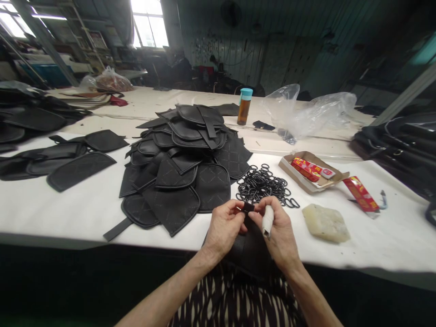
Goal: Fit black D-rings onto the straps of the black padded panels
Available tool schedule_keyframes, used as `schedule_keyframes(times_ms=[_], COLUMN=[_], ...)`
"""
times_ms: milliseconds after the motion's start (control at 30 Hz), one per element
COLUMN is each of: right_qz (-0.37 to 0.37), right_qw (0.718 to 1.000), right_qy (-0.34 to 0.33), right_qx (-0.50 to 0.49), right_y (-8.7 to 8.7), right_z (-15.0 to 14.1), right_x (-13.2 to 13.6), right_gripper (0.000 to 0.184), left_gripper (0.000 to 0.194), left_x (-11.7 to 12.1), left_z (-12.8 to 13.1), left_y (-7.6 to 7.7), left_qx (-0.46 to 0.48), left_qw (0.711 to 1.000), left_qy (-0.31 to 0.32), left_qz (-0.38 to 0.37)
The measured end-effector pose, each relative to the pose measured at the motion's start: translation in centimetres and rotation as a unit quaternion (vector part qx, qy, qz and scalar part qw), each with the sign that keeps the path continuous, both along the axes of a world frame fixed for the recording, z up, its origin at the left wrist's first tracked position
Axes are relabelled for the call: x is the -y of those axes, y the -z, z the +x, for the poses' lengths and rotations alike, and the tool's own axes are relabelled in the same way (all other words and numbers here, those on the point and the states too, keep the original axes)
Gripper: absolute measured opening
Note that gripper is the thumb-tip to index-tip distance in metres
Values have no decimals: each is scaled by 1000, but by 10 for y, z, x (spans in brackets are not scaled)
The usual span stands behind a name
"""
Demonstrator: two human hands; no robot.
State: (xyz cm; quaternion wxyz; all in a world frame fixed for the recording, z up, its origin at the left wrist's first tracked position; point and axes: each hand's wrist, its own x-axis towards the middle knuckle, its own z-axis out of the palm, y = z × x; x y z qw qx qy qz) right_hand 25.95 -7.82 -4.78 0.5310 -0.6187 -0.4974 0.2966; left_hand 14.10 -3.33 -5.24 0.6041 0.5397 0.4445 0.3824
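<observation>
My left hand (224, 229) and my right hand (282, 234) meet at the table's front edge, both closed in a pinch. Between the fingertips is the folded end of a black strap (248, 207). It belongs to a black leather-like piece (250, 245) hanging below my hands, partly hidden by them. A white tube-like wrapping (268, 221) lies along the right hand's fingers; whether it is a wrapped finger or a tool handle cannot be made out. Just beyond my fingertips lies a heap of black metal rings (262, 184).
Left of the rings rises a pile of black leather-like pieces (177, 181); more pieces (81, 170) lie farther left. A cardboard box (308, 186) with red packets, a yellowish block (325, 222) and a red packet (361, 194) are at right. Behind stand a bottle (243, 109) and clear plastic bags (316, 113).
</observation>
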Motion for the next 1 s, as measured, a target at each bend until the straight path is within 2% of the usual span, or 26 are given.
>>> schedule_keyframes(times_ms=[133,200,267,300,367,400,467,533,633,733,800,900,1000], right_qz=[29,42,56,62,72,80,107,150,198,211,216,228,155], right_qw=[1000,999,998,998,997,996,990,977,950,931,926,934,972], right_qy=[-6,2,5,1,-18,-33,-78,-134,-199,-221,-222,-191,-117], right_qx=[3,6,12,18,30,35,46,69,136,199,215,198,135], right_y=[-9,-13,-15,-15,-13,-11,-8,-5,-4,-5,-4,0,5], right_z=[8,12,13,13,10,8,3,-2,-5,-7,-8,-10,-14], right_x=[-4,-5,-5,-4,0,3,12,23,38,45,47,47,50], right_gripper=[16,16,16,15,13,12,12,17,22,21,21,24,17], left_gripper=[17,11,22,29,42,48,56,51,35,24,23,23,20], left_x=[10,15,18,18,17,16,16,17,22,27,30,35,42], left_z=[-14,-22,-29,-31,-32,-32,-31,-30,-30,-28,-25,-22,-21], left_y=[-13,-20,-25,-25,-24,-23,-21,-23,-26,-28,-26,-18,-10], left_qx=[-44,-46,1,36,101,124,161,195,219,188,163,160,179], left_qw=[997,997,995,979,919,891,864,858,869,890,901,915,934], left_qy=[-40,-50,12,60,130,141,131,107,56,9,-17,-42,-42], left_qz=[58,37,-97,-192,-359,-412,-459,-463,-440,-416,-403,-367,-307])
